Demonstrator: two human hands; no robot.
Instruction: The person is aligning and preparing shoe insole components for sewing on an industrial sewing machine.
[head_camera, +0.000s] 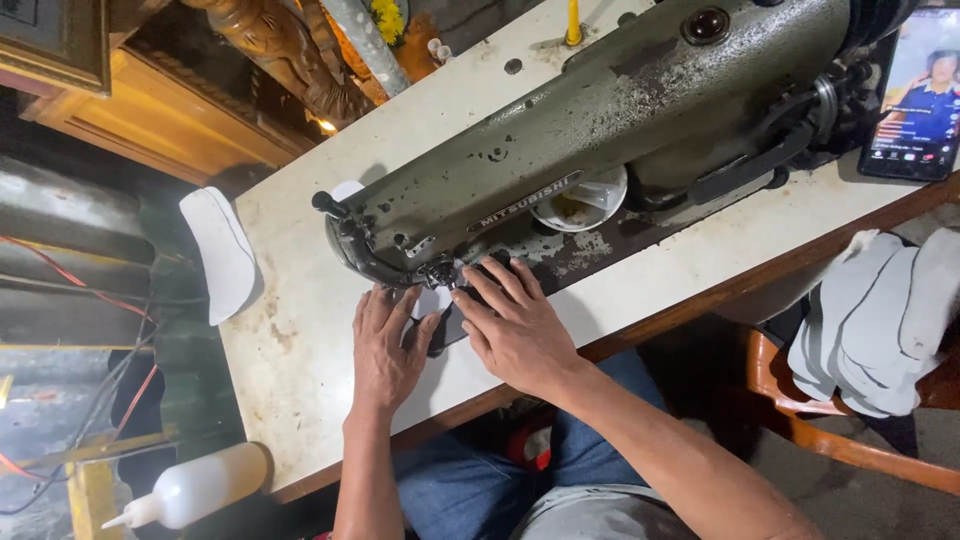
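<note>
1. A small flat workpiece (437, 312), part white and part dark grey, lies on the pale bench (300, 350) under the needle end of an old grey-green sewing machine (600, 120). Only a little of it shows between the two hands; its full outline is hidden.
2. The left hand (383, 348) lies palm down, its fingers (398, 305) slightly spread and pressing flat on the left part of the workpiece, tips just short of the presser foot.
3. The right hand (515, 325) also lies flat, its fingers (490, 282) spread and pointing toward the needle, covering the dark part of the piece. Neither hand pinches anything.
4. Left of the left fingers, well apart, a white curved cut piece (222, 250) hangs over the bench edge.
5. Near the person's side of the left hand, below the bench corner, lies a white squeeze bottle (195, 487) with a pointed nozzle.
6. Right of the right fingers, well apart, a stack of grey cut pieces (875, 320) rests on an orange chair (800, 420).
7. Beyond them, a lit phone (915, 95) leans beside the machine.
</note>
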